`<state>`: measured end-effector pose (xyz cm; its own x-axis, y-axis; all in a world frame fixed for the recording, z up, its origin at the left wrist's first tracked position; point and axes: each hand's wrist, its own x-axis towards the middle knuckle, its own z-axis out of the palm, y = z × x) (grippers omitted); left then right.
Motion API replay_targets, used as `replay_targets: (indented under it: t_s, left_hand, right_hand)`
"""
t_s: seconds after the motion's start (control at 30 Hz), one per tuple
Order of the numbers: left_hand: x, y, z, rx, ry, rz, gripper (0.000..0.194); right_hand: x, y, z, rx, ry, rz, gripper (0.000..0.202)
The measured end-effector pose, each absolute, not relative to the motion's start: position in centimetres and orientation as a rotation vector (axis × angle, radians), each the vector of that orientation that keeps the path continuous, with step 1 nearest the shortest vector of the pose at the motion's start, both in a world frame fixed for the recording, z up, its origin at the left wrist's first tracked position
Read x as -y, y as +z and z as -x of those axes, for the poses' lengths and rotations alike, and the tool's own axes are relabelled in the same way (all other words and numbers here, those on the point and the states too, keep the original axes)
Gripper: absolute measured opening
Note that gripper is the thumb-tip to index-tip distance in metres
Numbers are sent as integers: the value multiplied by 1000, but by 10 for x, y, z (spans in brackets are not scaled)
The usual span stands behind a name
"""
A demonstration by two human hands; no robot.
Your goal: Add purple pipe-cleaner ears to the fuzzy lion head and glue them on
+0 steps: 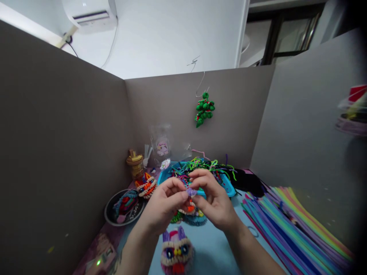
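Note:
Between my two hands is a small fuzzy purple piece [191, 192], which looks like bent pipe cleaner. My left hand [169, 202] pinches its left side between thumb and forefinger. On the other side, the fingers of my right hand [213, 198] curl round it, thumb and fingertips close to the piece. Below my hands, a purple and cream pipe cleaner animal head [177, 252] with upright ears, dark eyes and a yellow nose sits on the blue work surface [223, 252]. Other finished fuzzy figures, one with a blue base [195, 220], are partly hidden behind my hands.
A blue tray [229, 191] of pipe cleaner scraps stands behind my hands. Bundled coloured pipe cleaners [298, 229] lie right. A round bowl [110, 219] and an orange and cream figure [146, 187] are left. Grey partitions [69, 152] enclose the desk; a green ornament [204, 109] hangs behind.

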<state>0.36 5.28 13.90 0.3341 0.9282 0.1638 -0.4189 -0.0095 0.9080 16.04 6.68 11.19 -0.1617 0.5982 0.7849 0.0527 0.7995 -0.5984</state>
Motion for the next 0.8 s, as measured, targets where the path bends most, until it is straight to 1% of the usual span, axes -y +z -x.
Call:
replay_targets:
  t_s: [0.1, 0.17, 0.2, 0.3, 0.4, 0.5, 0.6, 0.67, 0.73, 0.8]
  left_hand:
    - [-55, 136, -3, -635, 1202, -1174, 29]
    - [-56, 135, -3, -679, 1251, -1247, 26]
    - [-55, 134, -3, -707, 1287, -1295, 24]
    - [-54, 133, -5, -816, 1449, -1531, 17]
    - [-53, 130, -5, -882, 1667, -1985, 10]
    - [-56, 124, -2, -895, 1807, -2502, 11]
    - [-59, 119, 3, -889, 1784, -2887, 9]
    - [-61, 116, 5, -826, 1744, -3072, 15]
    - [-62, 115, 5, -756, 1747, -3135, 20]
    - [-61, 115, 2, -789, 1800, -2970, 19]
  right_hand:
    - [-68, 112, -161, 1682, 600, 468, 8]
    - [-69, 111, -159, 1626, 643, 494, 2]
    - [-69, 111, -158, 1592, 668, 520, 3]
    - [-68, 112, -153, 1501, 803, 618, 12]
    - [-67, 115, -150, 1429, 970, 719, 21]
    - [-67, 117, -150, 1366, 1102, 766, 29]
    - [-70, 115, -150, 1310, 1244, 759, 34]
    - [-71, 114, -151, 1277, 1319, 757, 36]
    - [-70, 114, -152, 1273, 1331, 767, 37]
    - [-70, 115, -153, 1299, 1262, 793, 36]
